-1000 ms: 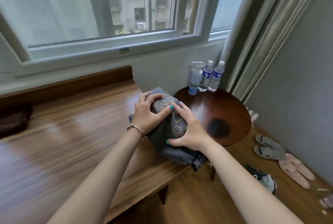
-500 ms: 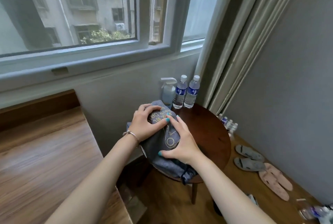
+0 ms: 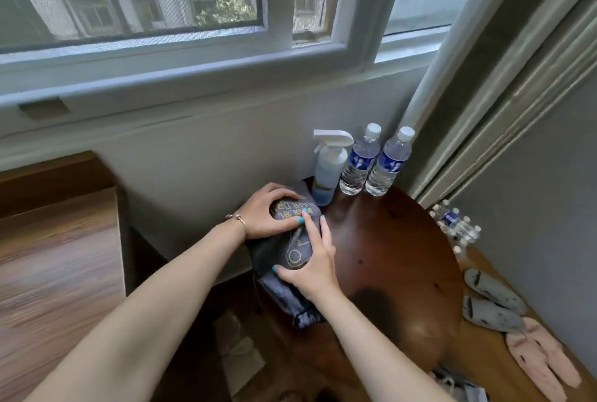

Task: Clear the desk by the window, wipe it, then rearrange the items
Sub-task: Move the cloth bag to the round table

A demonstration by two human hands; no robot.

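Grip: both hands on the grey drawstring pouch (image 3: 292,251), left hand (image 3: 266,216) curled over its far end, right hand (image 3: 310,264) pressing the near half with fingers spread and thumb hooked at the edge; neither lets go. Change from a second ago: the pouch was on the wooden worktop (image 3: 58,259) at its right edge; half a second ago it was carried across the gap; now it lies on the left part of the round side table (image 3: 403,259), drawstring end hanging toward the near rim. Judgement: one item cleared off the worktop, wiping not yet started. Writing: yellow lettering on the pouch, upside down and partly covered, seems to read "HAIR DRY…"; a yellow outline drawing sits below it. Spray bottle (image 3: 329,169) shows no legible text. Two water bottles (image 3: 371,162) carry blue labels, too small to read.
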